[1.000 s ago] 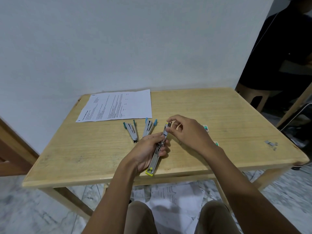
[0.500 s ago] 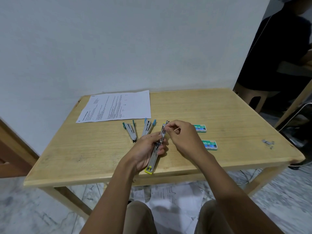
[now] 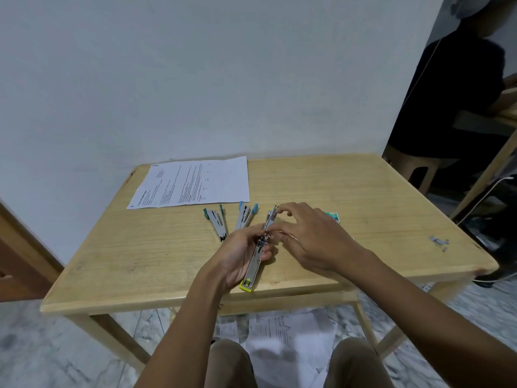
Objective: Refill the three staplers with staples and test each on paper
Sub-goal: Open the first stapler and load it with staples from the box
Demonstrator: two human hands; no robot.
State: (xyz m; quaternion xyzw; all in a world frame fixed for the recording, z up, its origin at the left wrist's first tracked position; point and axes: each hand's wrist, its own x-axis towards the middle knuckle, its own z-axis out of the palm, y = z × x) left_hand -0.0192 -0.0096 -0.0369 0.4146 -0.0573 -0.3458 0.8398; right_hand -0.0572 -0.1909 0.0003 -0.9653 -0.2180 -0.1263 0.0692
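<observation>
Yellow-ended metal stapler [image 3: 253, 266], swung fully open, is held just above the near edge of the pale wooden table [image 3: 140, 247], with its yellow end nearest. Loose printed sheets [image 3: 279, 329] lie on the floor beneath.

Left hand [image 3: 237, 256] grips it at mid-length, fingers curled round the hinge. Judged purpose: steady the body and keep the magazine channel facing up.

Right hand [image 3: 313, 239] is at the far arm, thumb and forefinger pinching in on it and the other fingers loosely bent. Whether a staple strip sits between them is too small to tell. Likely the loading step. Magazine contents can't be read.

Just beyond, to the left, two more staplers lie open on the table, apart from each other: a grey stapler with teal tips [image 3: 216, 224] and a grey stapler with light-blue tips [image 3: 244, 217]. Judged: opened ready for refilling. Neither channel shows whether it holds staples.

A small green staple box [image 3: 333, 215] lies to the right, partly hidden behind the right hand, kept within reach. Contents not visible.

Small grey metal bits [image 3: 437, 242], perhaps loose staples, lie near the right edge.

Farther back left, a white printed paper sheet [image 3: 193, 183] lies flat near the wall, presumably for the test.

Far right, a seated person in dark clothing [image 3: 461, 93].
</observation>
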